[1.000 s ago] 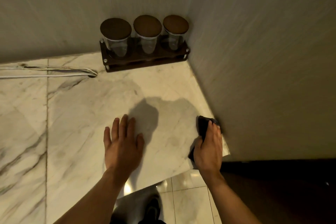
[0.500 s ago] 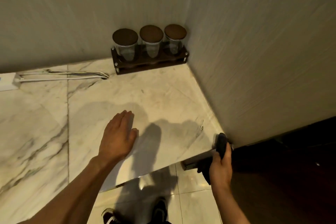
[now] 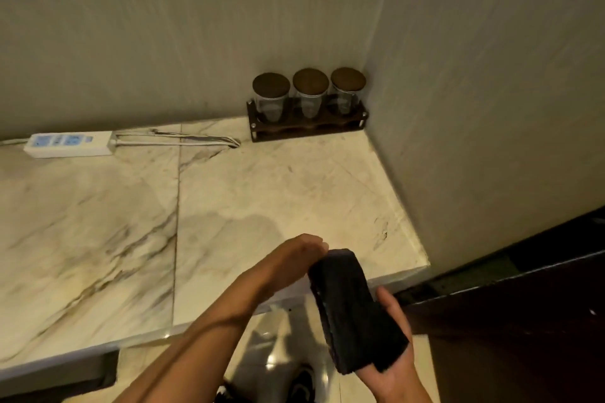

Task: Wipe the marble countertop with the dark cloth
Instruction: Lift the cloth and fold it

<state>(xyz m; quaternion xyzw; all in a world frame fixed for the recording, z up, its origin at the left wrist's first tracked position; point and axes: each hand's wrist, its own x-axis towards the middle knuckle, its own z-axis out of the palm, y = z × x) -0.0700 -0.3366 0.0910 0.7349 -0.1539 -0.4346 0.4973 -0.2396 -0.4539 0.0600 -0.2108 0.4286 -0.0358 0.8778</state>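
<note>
The dark cloth [image 3: 355, 314] is folded into a thick pad and held in the air past the front edge of the marble countertop [image 3: 262, 193]. My right hand [image 3: 397, 360] lies palm up under its lower end. My left hand [image 3: 291, 258] grips the cloth's upper end with its fingers curled over it, just above the counter's front edge. A damp, darker patch shows on the marble behind my left hand.
Three lidded glass jars in a dark wooden rack [image 3: 307, 121] stand in the back right corner. A white power strip [image 3: 70, 144] with its cable lies along the back wall at left. Walls close the back and right sides. Below are floor tiles and my shoes.
My right hand has lifted the cloth off the counter's right edge and turned palm up. My left hand left the marble and took hold of the cloth's upper end. The view has pulled back.
</note>
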